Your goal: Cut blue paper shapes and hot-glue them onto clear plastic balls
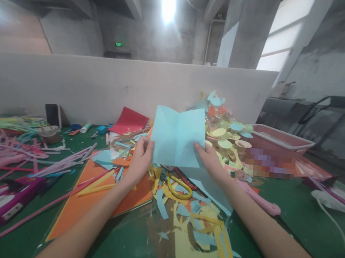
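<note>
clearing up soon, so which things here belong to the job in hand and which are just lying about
In the job:
light-blue sheet, creased down its middle
left hand and right hand, holding its sides

Probably just lying about, untouched:
orange sheet
red sheet
phone
pink bin

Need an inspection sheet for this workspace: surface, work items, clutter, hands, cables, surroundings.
Surface: green table, largely covered.
Work items: light-blue paper, creased down the middle, held up off the table.
Clutter: paper scraps below the hands; orange sheet nearer the left; pink strips far left.
Hands: left hand grips the paper's left edge; right hand grips its right edge.
Cables: white cable at far right.
Surroundings: white partition behind; windows upper right.
</note>
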`<state>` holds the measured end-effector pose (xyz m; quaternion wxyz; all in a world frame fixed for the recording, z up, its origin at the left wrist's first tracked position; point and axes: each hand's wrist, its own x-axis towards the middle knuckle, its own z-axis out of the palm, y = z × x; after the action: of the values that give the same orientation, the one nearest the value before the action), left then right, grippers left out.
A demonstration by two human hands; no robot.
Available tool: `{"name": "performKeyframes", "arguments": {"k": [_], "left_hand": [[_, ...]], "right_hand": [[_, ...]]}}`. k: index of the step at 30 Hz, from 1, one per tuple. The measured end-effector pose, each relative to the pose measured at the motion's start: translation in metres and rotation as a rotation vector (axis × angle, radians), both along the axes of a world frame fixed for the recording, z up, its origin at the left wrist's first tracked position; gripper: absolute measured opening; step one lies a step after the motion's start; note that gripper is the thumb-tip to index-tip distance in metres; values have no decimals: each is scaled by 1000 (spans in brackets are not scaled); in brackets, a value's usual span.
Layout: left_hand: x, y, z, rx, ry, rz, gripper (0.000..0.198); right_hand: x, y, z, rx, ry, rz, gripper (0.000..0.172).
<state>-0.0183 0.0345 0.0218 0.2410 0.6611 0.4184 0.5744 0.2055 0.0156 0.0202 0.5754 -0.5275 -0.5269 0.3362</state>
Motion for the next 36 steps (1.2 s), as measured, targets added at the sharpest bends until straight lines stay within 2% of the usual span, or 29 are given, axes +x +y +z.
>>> {"name": "performKeyframes", "arguments": {"k": [4, 7, 10, 13, 17, 20, 23, 25, 29, 33, 36], "left_hand": [[-8, 12, -7, -30, 17, 126, 21], [-11, 18, -10, -35, 26, 167, 20], [-11, 21, -10, -103, -43, 147, 17], [-11, 22, -7, -180, -78, 102, 25], [-14, 21, -6, -147, -18, 119, 32], [-18, 23, -5, -98, -44, 182, 30], [-23, 25, -3, -35, -96, 304, 27], [-27, 25, -2, -28, -127, 359, 27], [-30, 26, -1, -50, -174, 417, 31], [-30, 26, 0, -76, -195, 475, 40], [-31, 29, -2, -57, -205, 490, 39]], "right_hand": [[2, 0, 2, -24, -6, -31, 38], [0, -1, 0, -29, -41, -34, 35], [-1, -1, -1, -25, -58, -22, 35], [-1, -3, -2, -21, -63, 52, 36], [0, -5, -1, 1, -130, 139, 36], [-1, -8, 0, -35, -303, 137, 41], [-5, -16, -1, -159, -579, 255, 47], [-11, -25, -2, -180, -803, 296, 43], [-26, -44, 0, -172, -1152, 236, 29], [-34, -52, 3, -185, -1321, 226, 29], [-35, -53, 2, -163, -1352, 262, 23]]}}
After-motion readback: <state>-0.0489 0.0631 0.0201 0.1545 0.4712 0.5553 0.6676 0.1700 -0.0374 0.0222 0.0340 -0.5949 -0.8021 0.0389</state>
